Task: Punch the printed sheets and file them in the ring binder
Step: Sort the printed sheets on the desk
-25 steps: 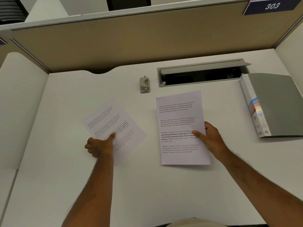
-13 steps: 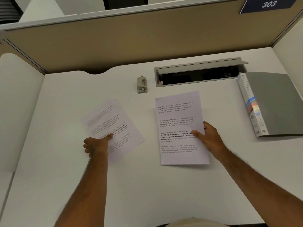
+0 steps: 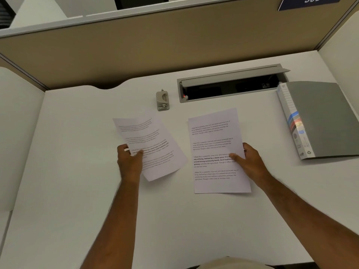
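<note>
White table (image 3: 58,191) inside a study cubicle, walled by a tan partition (image 3: 155,45) at the back, seen from above by the person seated at it. Two printed sheets sit in front of them. The left hand (image 3: 129,162) has its grip closed on the left sheet (image 3: 149,144), thumb on top and fingers curled under the near-left edge. A second ago this sheet lay flat and slanted on the table farther to the left; now it is pinched, its far end lifted and slightly bowed, and it has come closer to the middle. The right hand (image 3: 250,162) has not moved: its grip pinches the right edge of the right sheet (image 3: 215,150), thumb on the print, the sheet flat on the table. A small grey hole punch (image 3: 162,100) stands untouched just beyond the sheets, beside an open cable tray (image 3: 231,85). The grey ring binder (image 3: 320,119) lies closed at the far right, well apart from the sheets. Bringing the left sheet inward suggests the two pages are about to be stacked and squared; no punching or filing has started.
</note>
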### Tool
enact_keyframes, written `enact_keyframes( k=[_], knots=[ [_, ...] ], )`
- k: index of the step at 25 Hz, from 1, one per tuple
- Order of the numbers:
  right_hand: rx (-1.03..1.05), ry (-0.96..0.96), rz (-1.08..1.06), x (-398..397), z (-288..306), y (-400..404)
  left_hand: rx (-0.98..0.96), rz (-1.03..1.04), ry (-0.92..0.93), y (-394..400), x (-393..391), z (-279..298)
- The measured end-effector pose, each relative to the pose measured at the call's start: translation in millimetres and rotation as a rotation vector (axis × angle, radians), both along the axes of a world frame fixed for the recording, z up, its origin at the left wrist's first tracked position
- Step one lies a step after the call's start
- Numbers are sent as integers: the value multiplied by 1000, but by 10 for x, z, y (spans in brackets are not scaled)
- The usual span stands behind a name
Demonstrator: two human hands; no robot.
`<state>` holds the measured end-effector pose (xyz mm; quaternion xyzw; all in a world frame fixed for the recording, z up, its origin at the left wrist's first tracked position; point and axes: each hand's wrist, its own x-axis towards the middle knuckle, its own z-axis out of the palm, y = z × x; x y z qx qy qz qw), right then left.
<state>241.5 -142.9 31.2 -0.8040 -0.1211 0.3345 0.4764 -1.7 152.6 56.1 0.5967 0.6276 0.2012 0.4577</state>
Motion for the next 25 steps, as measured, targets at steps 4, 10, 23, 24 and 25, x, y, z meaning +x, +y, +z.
enact_keyframes(
  k=[4,10,23,24,25],
  knots=[
    [-37,-11,-14,87,0,-75,-11,-85,-95,-254,259,110],
    [-64,-25,-8,191,-7,-183,2,-115,-263,-566,507,582],
    [161,123,27,158,308,-95,-200,-483,-309,-1079,707,923],
    [186,139,28,156,360,-74,-199,-489,-285,-1084,694,875],
    [208,161,13,156,416,-50,-196,-492,-269,-1085,683,823]
  ],
)
